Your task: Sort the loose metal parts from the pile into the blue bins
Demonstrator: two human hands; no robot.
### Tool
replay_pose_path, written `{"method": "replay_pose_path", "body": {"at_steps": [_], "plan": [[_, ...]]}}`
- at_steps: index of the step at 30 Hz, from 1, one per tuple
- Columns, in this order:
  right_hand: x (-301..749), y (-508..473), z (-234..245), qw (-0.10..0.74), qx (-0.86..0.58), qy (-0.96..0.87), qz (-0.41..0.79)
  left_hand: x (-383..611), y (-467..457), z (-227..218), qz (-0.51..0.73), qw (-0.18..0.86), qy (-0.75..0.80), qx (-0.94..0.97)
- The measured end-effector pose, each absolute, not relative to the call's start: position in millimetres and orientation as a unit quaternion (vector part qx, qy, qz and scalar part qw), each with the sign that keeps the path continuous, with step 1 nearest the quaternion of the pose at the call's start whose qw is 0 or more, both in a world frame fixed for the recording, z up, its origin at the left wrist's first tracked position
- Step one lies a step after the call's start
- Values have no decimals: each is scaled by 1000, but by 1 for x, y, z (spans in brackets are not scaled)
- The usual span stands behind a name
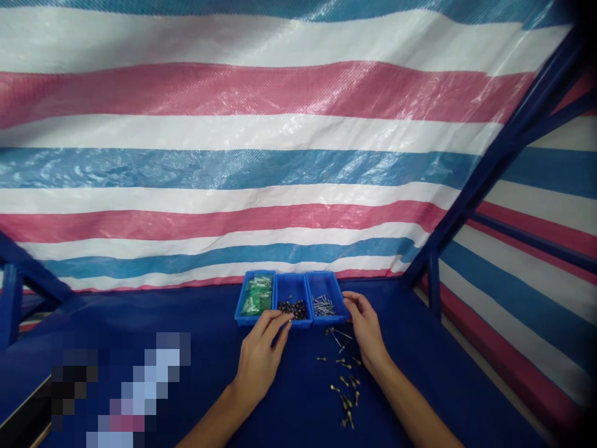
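Observation:
Three small blue bins stand side by side. The left bin (pixel 239 309) holds green-and-clear packets (pixel 258 294), the middle one (pixel 291 284) dark small hardware pieces (pixel 295 309), and the right bin (pixel 324 281) silver screw-like pins (pixel 323 305). My left hand (pixel 261 348) is at the front of the middle bin, its bent fingertips closed around something tiny that I cannot make out. At the right bin's outer wall, my right hand (pixel 366 330) has its thumb and fingers closed on the rim. Loose brass-coloured pieces (pixel 344 381) and a few silver pins (pixel 342 338) lie between my forearms.
A blue cover (pixel 196 373) spreads over the work surface. Behind it hangs a striped plastic sheet (pixel 233 130). Blue frame bars (pixel 471 186) slope up at the right, with another bar (pixel 35 270) at the left. A dark object (pixel 25 407), partly pixelated, lies at the lower left.

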State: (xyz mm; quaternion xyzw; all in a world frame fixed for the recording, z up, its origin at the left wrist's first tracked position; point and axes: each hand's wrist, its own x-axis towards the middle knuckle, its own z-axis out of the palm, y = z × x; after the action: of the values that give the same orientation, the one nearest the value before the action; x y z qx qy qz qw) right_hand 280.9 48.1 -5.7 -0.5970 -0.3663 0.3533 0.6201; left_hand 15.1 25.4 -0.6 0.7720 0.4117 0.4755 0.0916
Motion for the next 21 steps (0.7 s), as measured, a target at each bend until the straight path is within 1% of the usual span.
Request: {"method": "replay_pose_path", "body": {"at_steps": [7,21], "plan": [[280,47,-4,622,-596,-369,348,15,29,-3,454,58,442,771],[281,48,-6,620,-598,-367,352,16,29,-1,398,49,463,791]]}}
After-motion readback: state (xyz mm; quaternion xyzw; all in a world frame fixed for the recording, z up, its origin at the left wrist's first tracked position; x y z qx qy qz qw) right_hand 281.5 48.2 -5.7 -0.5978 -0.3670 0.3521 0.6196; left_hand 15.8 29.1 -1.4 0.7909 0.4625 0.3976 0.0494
